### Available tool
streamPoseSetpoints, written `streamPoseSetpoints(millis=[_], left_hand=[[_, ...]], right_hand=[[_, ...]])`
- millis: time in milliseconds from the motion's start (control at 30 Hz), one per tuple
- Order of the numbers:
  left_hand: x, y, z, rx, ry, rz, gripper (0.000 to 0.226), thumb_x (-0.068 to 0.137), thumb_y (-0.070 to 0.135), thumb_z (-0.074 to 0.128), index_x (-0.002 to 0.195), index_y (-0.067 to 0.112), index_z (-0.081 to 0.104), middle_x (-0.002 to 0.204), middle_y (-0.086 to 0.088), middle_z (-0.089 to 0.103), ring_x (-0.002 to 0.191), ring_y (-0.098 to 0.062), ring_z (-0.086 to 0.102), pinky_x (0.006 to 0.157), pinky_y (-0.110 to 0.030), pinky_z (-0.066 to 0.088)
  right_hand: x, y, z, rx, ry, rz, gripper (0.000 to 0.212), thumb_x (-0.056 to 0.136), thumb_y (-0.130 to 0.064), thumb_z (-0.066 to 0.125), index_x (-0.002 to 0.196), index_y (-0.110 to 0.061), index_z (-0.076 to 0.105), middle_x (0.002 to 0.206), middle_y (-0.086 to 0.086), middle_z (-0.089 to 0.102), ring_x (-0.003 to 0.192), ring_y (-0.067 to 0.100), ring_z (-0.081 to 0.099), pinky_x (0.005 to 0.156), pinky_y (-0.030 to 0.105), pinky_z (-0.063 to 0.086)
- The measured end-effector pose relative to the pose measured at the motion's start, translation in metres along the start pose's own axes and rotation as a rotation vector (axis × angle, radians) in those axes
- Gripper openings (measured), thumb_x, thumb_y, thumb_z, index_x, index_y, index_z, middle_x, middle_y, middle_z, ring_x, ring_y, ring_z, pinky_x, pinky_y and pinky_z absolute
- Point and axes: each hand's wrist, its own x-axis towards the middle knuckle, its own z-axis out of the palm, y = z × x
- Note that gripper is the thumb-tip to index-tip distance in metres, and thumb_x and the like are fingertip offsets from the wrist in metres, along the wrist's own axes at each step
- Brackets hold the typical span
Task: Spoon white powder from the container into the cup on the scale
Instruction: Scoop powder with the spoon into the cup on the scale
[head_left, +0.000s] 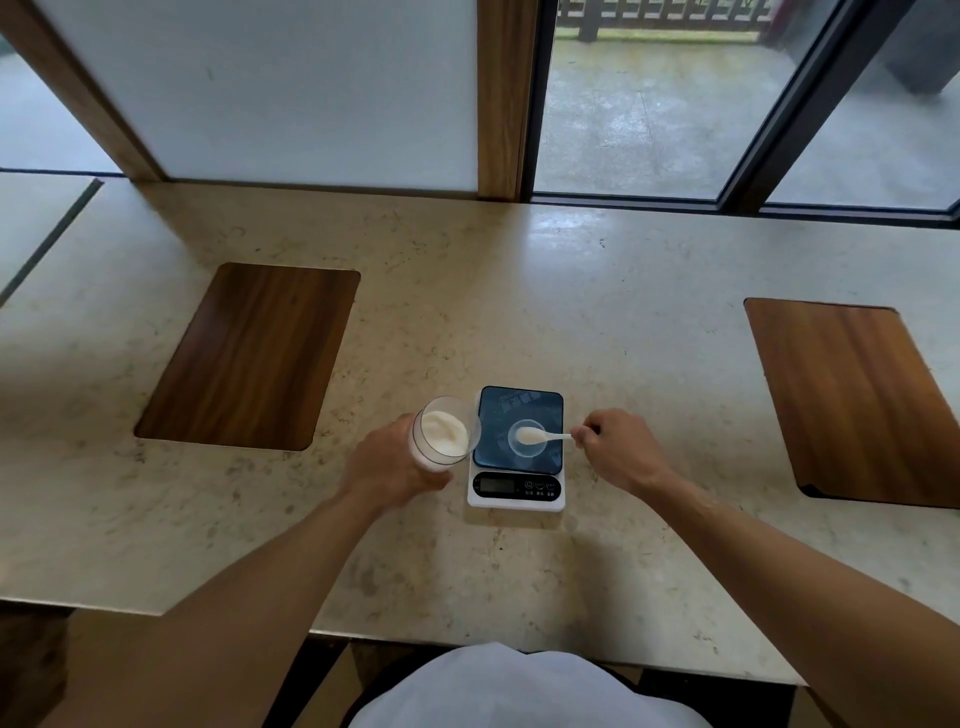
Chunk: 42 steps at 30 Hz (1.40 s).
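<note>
A small kitchen scale (516, 491) with a dark blue platform stands on the stone counter near its front edge. A clear cup (525, 451) sits on the platform. My right hand (618, 447) pinches the handle of a white spoon (545, 436), whose bowl, heaped with white powder, hovers over the cup's mouth. My left hand (387, 470) grips a clear container (442, 434) of white powder, tilted toward the scale just left of it.
The pale stone counter (571, 312) holds two wooden inlay panels, one at the left (249, 356) and one at the right (852, 400). Windows and a wooden post stand behind the counter. The counter's front edge runs just before my body.
</note>
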Motion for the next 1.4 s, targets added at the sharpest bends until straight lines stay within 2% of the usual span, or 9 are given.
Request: streamPoseSetpoints(millis=[133, 433, 867, 1100, 1167, 1300, 1400], left_hand=[[0.000, 0.000, 0.000, -0.001, -0.003, -0.004, 0.077, 0.056, 0.050, 0.085, 0.123, 0.026, 0.057, 0.112, 0.000, 0.070, 0.094, -0.023, 0.064, 0.081, -0.036, 0.052], [0.001, 0.000, 0.002, 0.015, -0.003, 0.001, 0.078, 0.056, 0.053, 0.085, 0.123, 0.026, 0.056, 0.112, 0.000, 0.069, 0.089, -0.020, 0.061, 0.074, -0.030, 0.045], [0.002, -0.001, 0.004, 0.006, -0.010, 0.012, 0.076, 0.053, 0.054, 0.083, 0.119, 0.028, 0.058, 0.109, 0.002, 0.070, 0.084, -0.016, 0.058, 0.073, -0.029, 0.044], [-0.001, 0.001, 0.003, 0.000, -0.026, 0.013, 0.074, 0.055, 0.052, 0.082, 0.120, 0.029, 0.058, 0.111, 0.002, 0.070, 0.089, -0.019, 0.061, 0.078, -0.032, 0.049], [-0.001, 0.002, 0.001, -0.012, -0.036, 0.017, 0.075, 0.054, 0.052, 0.081, 0.121, 0.028, 0.058, 0.112, 0.001, 0.070, 0.091, -0.021, 0.063, 0.080, -0.035, 0.051], [-0.003, 0.003, -0.001, -0.015, -0.041, 0.023, 0.075, 0.056, 0.049, 0.083, 0.123, 0.026, 0.057, 0.114, -0.001, 0.069, 0.093, -0.023, 0.063, 0.080, -0.034, 0.050], [-0.005, 0.003, -0.003, -0.008, -0.029, 0.031, 0.075, 0.058, 0.047, 0.085, 0.123, 0.025, 0.057, 0.114, -0.001, 0.069, 0.094, -0.024, 0.063, 0.080, -0.034, 0.050]], right_hand=[[0.000, -0.001, -0.002, -0.021, 0.006, -0.012, 0.030, 0.098, -0.024, 0.053, 0.075, -0.011, 0.070, 0.061, 0.001, 0.062, 0.050, 0.013, 0.052, 0.048, 0.024, 0.036], [0.000, -0.005, -0.003, -0.082, 0.028, -0.052, 0.029, 0.097, -0.023, 0.053, 0.075, -0.012, 0.068, 0.059, -0.002, 0.059, 0.049, 0.012, 0.049, 0.046, 0.024, 0.032], [0.000, -0.003, -0.002, -0.164, 0.066, -0.119, 0.027, 0.098, -0.024, 0.052, 0.080, -0.013, 0.069, 0.059, -0.004, 0.060, 0.049, 0.012, 0.054, 0.047, 0.024, 0.038], [-0.005, -0.005, -0.004, -0.201, 0.097, -0.155, 0.026, 0.098, -0.024, 0.053, 0.081, -0.011, 0.066, 0.055, -0.008, 0.053, 0.046, 0.008, 0.049, 0.044, 0.022, 0.028], [-0.006, -0.006, -0.005, -0.224, 0.113, -0.178, 0.026, 0.098, -0.025, 0.053, 0.081, -0.011, 0.066, 0.057, -0.007, 0.055, 0.048, 0.008, 0.050, 0.043, 0.023, 0.031], [-0.008, -0.008, -0.002, -0.254, 0.100, -0.220, 0.025, 0.099, -0.027, 0.053, 0.084, -0.012, 0.065, 0.067, -0.001, 0.062, 0.053, 0.010, 0.055, 0.049, 0.026, 0.046], [-0.009, -0.008, -0.001, -0.273, 0.109, -0.239, 0.025, 0.099, -0.027, 0.054, 0.082, -0.013, 0.064, 0.068, 0.000, 0.062, 0.054, 0.010, 0.053, 0.050, 0.027, 0.045]])
